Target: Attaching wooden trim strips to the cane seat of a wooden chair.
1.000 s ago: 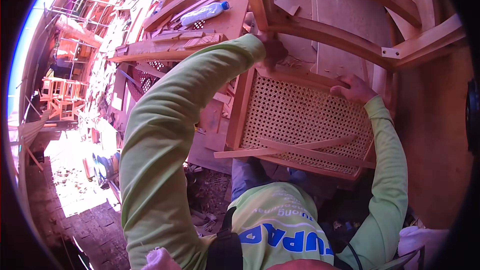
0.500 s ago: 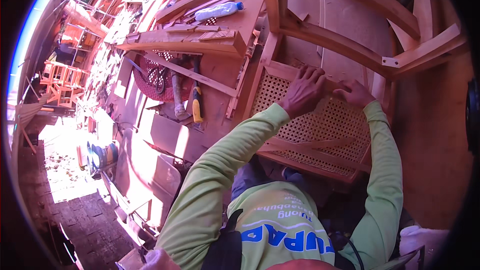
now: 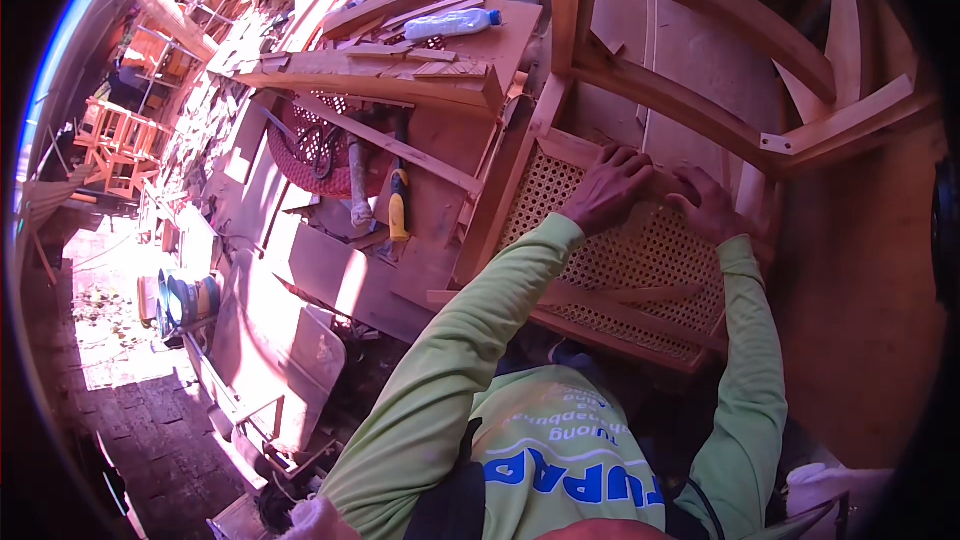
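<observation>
Hands: left hand (image 3: 608, 188) and right hand (image 3: 712, 205) are both curling at the far rail (image 3: 572, 148) — cannot tell whether either is gripping | Seat: caned seat (image 3: 545, 185) is lying bodyward of the fingers, rail running left-right | Nearness: both hands touching — loose slats (image 3: 630, 315) are resting across the near side.

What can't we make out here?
All in the head view:
Cane panel: partly covered by the left hand and a wood strip.
Right hand: palm hidden by its back.
Large wooden frame: top cut by the upper edge.
Distant orange frames: joints too small.
</observation>
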Tool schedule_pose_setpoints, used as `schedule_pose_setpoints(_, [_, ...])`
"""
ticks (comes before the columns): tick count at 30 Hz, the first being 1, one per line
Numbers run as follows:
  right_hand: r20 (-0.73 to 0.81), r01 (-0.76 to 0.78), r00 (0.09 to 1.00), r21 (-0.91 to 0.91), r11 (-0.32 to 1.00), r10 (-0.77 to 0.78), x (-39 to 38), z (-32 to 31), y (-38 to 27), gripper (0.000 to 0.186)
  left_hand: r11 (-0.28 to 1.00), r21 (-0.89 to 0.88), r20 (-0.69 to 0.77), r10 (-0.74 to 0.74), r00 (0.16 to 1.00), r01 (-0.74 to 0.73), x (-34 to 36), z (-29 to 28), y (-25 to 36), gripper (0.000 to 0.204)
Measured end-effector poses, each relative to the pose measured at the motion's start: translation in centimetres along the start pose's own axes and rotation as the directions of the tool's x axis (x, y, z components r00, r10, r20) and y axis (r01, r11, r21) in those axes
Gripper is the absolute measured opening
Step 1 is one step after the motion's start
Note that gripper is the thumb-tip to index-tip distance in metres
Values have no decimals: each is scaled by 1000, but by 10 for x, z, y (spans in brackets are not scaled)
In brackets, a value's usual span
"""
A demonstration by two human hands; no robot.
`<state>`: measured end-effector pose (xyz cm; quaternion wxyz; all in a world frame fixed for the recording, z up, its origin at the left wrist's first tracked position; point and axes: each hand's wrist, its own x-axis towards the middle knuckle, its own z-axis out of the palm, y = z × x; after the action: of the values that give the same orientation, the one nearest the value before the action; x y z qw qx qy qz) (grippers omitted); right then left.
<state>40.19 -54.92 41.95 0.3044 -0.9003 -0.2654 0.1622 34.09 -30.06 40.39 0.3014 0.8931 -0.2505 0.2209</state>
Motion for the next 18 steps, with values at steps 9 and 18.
schedule_pose_setpoints(9, [-419, 265, 833, -267, 926, -360, 0, 38, -13, 52, 1000, 0, -39, 7, 999, -7, 5, -19, -2, 35])
schedule_pose_setpoints(18, [-436, 235, 819, -338, 911, -373, -5, 49, -22, 45, 889, -140, -17, -443, 896, 436, -134, -131, 73, 29])
